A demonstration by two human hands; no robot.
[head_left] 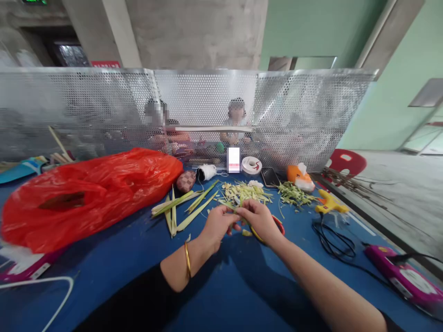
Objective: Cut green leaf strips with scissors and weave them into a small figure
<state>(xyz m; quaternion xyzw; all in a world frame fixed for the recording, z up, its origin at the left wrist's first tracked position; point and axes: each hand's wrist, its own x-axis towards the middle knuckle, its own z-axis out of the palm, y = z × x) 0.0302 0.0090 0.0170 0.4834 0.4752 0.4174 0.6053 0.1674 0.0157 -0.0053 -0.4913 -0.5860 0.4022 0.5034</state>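
My left hand [218, 226] and my right hand [258, 218] meet above the blue table, fingertips pinched together. Between them they hold a thin green leaf strip [228, 204]; part of it is hidden by my fingers. Beyond my hands lies a pile of pale cut leaf pieces [244, 191]. Partly behind my right hand are scissors with red and yellow handles [279, 225]. To the left of my hands, several long pale-green leaves [194, 219] lie crossed on the table.
A large red plastic bag [114, 184] covers the left side. White thread spool [207, 172], tape roll [251, 165], phone [270, 177] and tissue pack [300, 177] stand behind. At right are a yellow glue gun [330, 203], its cable and a purple power strip [403, 272]. A perforated metal screen [207, 101] borders the back.
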